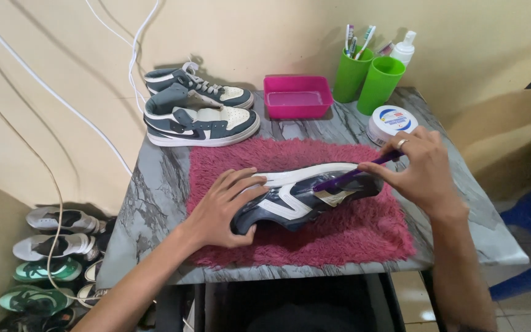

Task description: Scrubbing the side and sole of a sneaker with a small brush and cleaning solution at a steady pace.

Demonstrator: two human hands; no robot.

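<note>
Marble-patterned table [155, 184] at mid-frame carries a pink mat where my left hand [225, 206] clamps the dark sneaker [296, 200] on its side while my right hand [422, 163] pinches a purple brush [351, 175], mid-scrub I'd judge, needing steady strokes.

I count two hands of mine at work: my left hand [225, 206] and my right hand [418, 166]. Between them lies one dark sneaker [305, 197] on its side, and I hold one purple brush [354, 174]. Under it there is one red shaggy mat [351, 237] on one marble-patterned table [155, 197]. At the far left stand two more grey-and-white sneakers [201, 110]. Far along the wall I count one pink tub [297, 96], two green cups [367, 77], one white spray bottle [404, 48] and one round white jar [389, 122]. On the floor at the near left, I count about five shoes [50, 270]; some are partly hidden.
</note>
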